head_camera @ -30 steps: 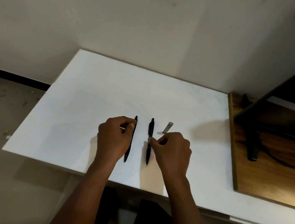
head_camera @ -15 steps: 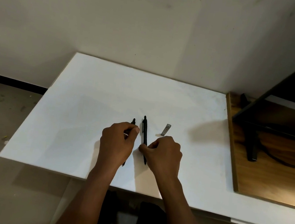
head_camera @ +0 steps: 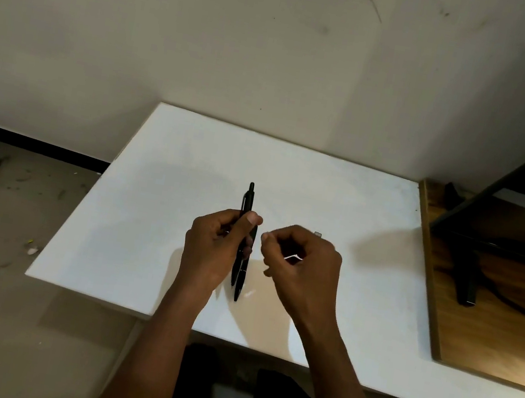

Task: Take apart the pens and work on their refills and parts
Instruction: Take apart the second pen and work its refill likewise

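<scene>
Over the white board, two black pens are in one hand.
The left hand grips both black pens side by side, with the thumb pressed across them. The clip ends point to the wall and the tips point toward the person. The right hand is just beside it, apart from the pens, fingers curled. A thin pale sliver shows inside the curl (whether it is pinched, I cannot tell). A small grey piece lies on the board just behind this hand.
</scene>
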